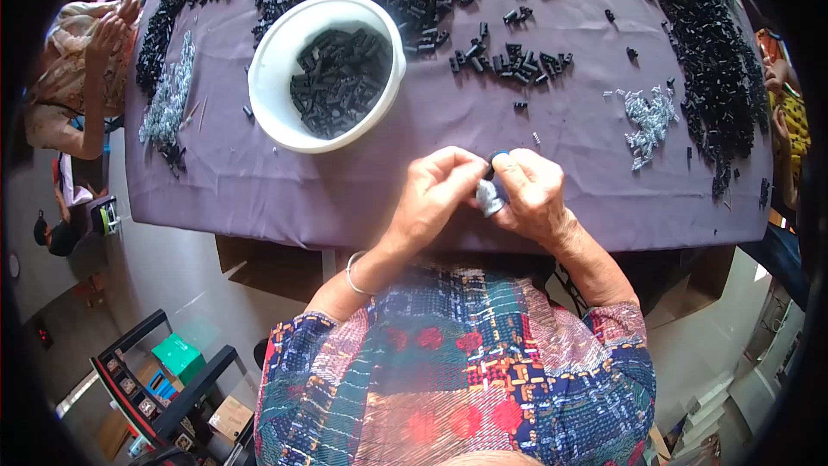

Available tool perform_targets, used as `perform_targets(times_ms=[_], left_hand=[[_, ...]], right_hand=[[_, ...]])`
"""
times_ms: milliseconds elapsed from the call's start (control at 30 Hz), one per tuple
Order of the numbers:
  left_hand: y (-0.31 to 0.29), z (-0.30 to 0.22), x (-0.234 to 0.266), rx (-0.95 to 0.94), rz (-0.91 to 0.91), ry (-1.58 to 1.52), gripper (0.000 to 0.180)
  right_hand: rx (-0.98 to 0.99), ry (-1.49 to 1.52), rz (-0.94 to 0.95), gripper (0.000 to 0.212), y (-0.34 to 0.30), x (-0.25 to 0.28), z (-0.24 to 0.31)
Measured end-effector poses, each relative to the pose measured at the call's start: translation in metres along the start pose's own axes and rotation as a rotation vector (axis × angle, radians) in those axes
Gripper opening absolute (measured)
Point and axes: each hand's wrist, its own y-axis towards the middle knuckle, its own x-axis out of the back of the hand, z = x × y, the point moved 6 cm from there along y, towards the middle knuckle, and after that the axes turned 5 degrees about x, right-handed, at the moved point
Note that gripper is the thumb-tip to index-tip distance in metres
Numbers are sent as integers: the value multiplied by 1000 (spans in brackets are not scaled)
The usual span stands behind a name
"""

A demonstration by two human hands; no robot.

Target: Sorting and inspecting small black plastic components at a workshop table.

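My left hand (438, 194) and my right hand (533, 192) meet near the table's front edge, both closed with fingertips almost touching. Between them is a small black plastic piece (490, 170), mostly covered by the fingers. At my right thumb and forefinger shows a bit of blue (498, 155); whether it belongs to the black piece I cannot tell. Under my right fingers sits a greyish, shiny clump (490, 198), too blurred to name. One small metal spring (536, 138) lies just beyond my right hand.
A white tub (259, 103) of black plastic pieces stands left of centre. Loose black pieces (517, 65) lie ahead, with larger heaps (703, 52) along the edges. Springs are piled right (647, 121) and left (168, 103). Other people's hands (105, 39) show at the left.
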Motion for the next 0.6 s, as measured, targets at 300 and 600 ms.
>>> perform_targets(times_ms=[300, 600], left_hand=[[-59, -85, 22, -818, -508, 665, 21], [-45, -137, 50, -848, -929, 1327, 36]], right_hand=[[-225, -33, -91, 24, 3, 40, -35], [-428, -85, -21, 16, 4, 40, -60]])
